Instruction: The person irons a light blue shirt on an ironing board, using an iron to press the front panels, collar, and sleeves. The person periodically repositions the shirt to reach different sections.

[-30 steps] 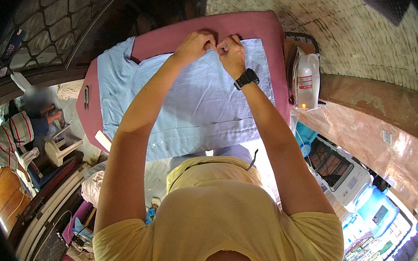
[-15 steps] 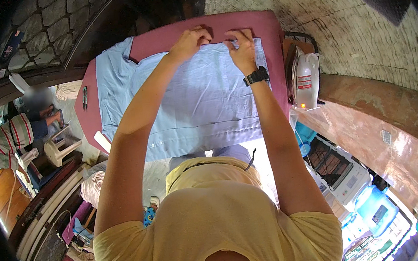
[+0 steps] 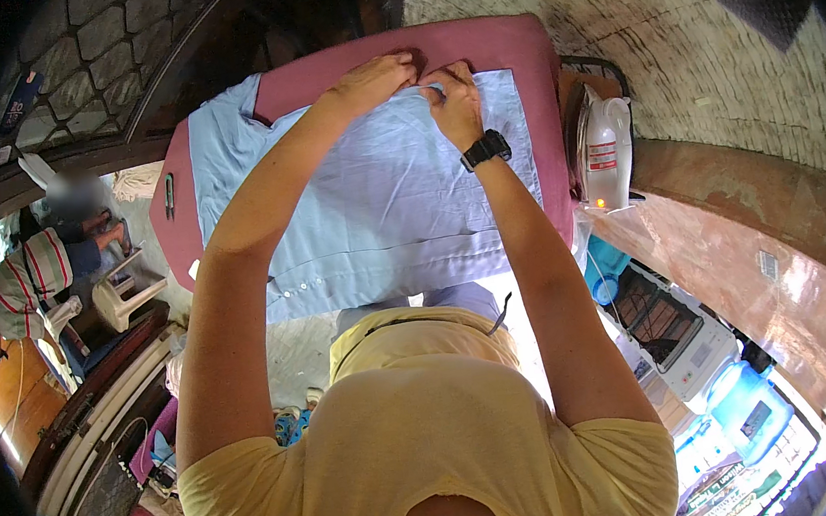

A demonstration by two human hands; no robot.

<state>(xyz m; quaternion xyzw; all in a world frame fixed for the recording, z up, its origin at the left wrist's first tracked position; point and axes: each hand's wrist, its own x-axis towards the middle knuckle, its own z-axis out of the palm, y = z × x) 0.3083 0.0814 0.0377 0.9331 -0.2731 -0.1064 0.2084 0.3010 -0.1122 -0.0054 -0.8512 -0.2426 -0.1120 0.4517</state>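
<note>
A light blue button-up shirt [image 3: 377, 192] lies spread over a maroon ironing board [image 3: 501, 39], its buttons along the edge nearest me. At the shirt's far edge my left hand [image 3: 374, 83] is closed, fingers curled over the cloth. Just right of it, wearing a black watch, my right hand [image 3: 458, 104] pinches the same edge between thumb and fingers. The fingertips of both hands are partly hidden. A white steam iron [image 3: 605, 155] stands upright beyond the board's right end, its small orange light glowing.
A small dark green tool [image 3: 168, 196] lies on the board's left end. At the left, a person sits near a beige plastic stool [image 3: 128, 290]. A metal lattice gate [image 3: 86, 61] borders the far left. Lower right are a white appliance [image 3: 689, 341] and a blue water jug [image 3: 751, 409].
My right hand has moved left along the far edge toward my left hand and closed on the cloth. The shirt has shifted slightly, its near edge sliding left.
</note>
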